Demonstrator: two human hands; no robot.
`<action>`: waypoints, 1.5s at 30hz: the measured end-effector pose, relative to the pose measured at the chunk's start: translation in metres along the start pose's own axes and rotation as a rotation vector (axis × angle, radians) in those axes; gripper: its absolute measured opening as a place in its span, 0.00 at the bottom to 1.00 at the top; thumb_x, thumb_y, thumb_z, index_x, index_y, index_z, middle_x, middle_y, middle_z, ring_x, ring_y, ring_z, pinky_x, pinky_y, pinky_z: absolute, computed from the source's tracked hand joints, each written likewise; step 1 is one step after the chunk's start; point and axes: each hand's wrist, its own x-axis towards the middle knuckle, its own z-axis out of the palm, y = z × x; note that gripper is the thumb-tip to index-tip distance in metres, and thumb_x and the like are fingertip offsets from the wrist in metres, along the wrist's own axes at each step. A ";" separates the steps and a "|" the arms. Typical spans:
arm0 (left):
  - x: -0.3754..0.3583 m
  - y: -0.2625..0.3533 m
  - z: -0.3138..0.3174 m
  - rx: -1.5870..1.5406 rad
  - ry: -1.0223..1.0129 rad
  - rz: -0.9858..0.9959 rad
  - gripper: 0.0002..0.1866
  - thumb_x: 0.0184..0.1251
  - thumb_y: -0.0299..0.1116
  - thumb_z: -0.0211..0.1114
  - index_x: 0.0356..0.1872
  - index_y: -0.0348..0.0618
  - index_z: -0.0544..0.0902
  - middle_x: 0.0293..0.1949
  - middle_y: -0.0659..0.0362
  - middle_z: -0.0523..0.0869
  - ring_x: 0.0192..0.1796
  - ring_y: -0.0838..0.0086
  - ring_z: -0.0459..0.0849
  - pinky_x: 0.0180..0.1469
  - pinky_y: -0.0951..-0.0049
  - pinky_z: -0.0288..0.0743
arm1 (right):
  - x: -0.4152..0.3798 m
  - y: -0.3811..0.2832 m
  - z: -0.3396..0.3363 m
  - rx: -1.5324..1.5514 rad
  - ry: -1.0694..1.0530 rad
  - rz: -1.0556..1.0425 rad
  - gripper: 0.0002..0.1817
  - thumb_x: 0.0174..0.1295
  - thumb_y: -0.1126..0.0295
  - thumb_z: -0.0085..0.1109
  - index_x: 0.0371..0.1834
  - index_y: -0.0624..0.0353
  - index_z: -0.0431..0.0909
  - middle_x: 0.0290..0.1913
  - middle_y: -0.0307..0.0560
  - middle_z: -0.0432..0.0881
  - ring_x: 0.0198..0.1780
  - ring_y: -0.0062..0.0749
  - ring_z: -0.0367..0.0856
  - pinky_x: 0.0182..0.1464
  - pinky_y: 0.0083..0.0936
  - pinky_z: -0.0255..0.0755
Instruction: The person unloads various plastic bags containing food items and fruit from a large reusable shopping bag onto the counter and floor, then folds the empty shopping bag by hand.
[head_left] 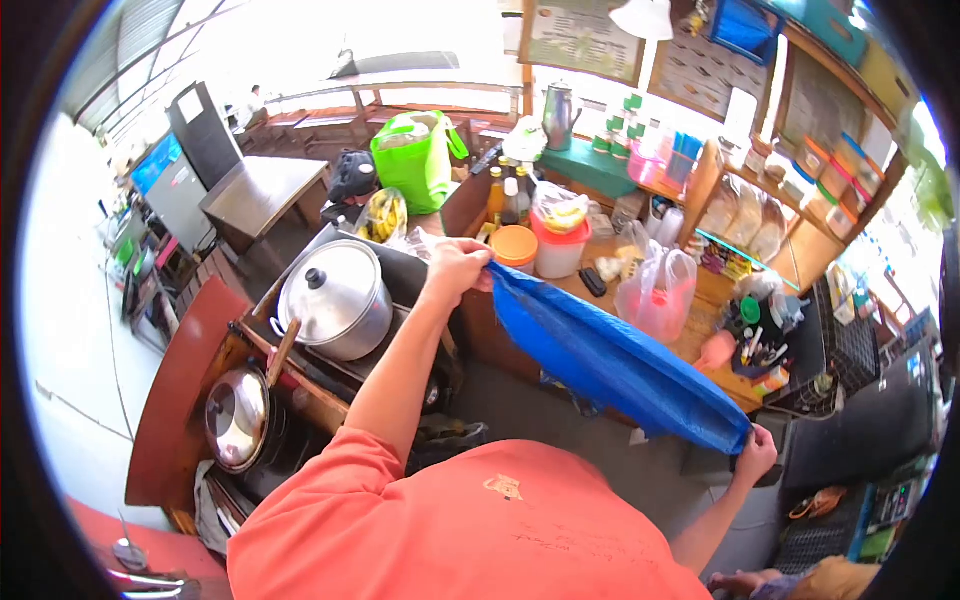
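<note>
A blue plastic tarp (610, 350) hangs stretched between my two hands, folded lengthwise into a long band that slopes down to the right. My left hand (462, 268) grips its upper left end, close to the orange-lidded tub (514, 248) on the counter. At the lower right end my right hand (757, 455) pinches the other corner, near the dark grey box-like surface beside the counter. The tarp covers part of the counter's front side and the floor behind it.
On my left stand a large aluminium pot (340, 300) and a smaller lidded pot (237, 420). Bottles (511, 200), a red-and-white bucket (560, 240) and a pink plastic bag (655, 295) crowd the wooden counter. Behind are a green bag (415, 160) and a table (262, 188).
</note>
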 end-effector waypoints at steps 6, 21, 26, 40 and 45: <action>0.000 0.037 0.007 -0.488 -0.216 -0.077 0.09 0.68 0.26 0.64 0.46 0.35 0.87 0.34 0.52 0.90 0.29 0.68 0.89 0.37 0.68 0.88 | 0.014 0.033 -0.010 0.916 -0.002 0.078 0.13 0.70 0.70 0.63 0.55 0.61 0.81 0.53 0.46 0.85 0.53 0.29 0.82 0.56 0.27 0.75; -0.008 0.079 -0.002 -0.284 -0.590 0.311 0.23 0.67 0.24 0.68 0.62 0.24 0.78 0.46 0.45 0.90 0.48 0.63 0.92 0.56 0.66 0.86 | 0.036 -0.051 -0.014 0.943 0.629 0.186 0.39 0.79 0.35 0.39 0.26 0.61 0.78 0.25 0.43 0.79 0.31 0.29 0.79 0.38 0.30 0.76; 0.006 0.069 -0.005 -0.029 -0.378 0.260 0.15 0.68 0.28 0.74 0.49 0.27 0.85 0.39 0.52 0.91 0.40 0.71 0.92 0.48 0.73 0.88 | 0.057 -0.093 -0.041 0.819 0.706 0.172 0.41 0.78 0.35 0.41 0.16 0.59 0.74 0.20 0.40 0.75 0.27 0.27 0.74 0.32 0.32 0.70; -0.027 0.076 0.054 0.659 -0.072 0.685 0.52 0.40 0.47 0.88 0.70 0.36 0.75 0.64 0.45 0.83 0.68 0.59 0.80 0.71 0.61 0.70 | 0.087 -0.248 -0.028 0.836 0.570 -0.095 0.31 0.77 0.54 0.60 0.13 0.59 0.73 0.20 0.31 0.73 0.22 0.15 0.65 0.26 0.24 0.60; -0.079 0.082 0.149 0.466 -0.714 0.769 0.55 0.38 0.40 0.90 0.73 0.40 0.72 0.64 0.46 0.82 0.66 0.64 0.79 0.70 0.64 0.69 | 0.067 -0.298 -0.001 0.797 0.477 -0.381 0.27 0.75 0.63 0.65 0.15 0.64 0.74 0.19 0.26 0.67 0.25 0.12 0.58 0.25 0.22 0.50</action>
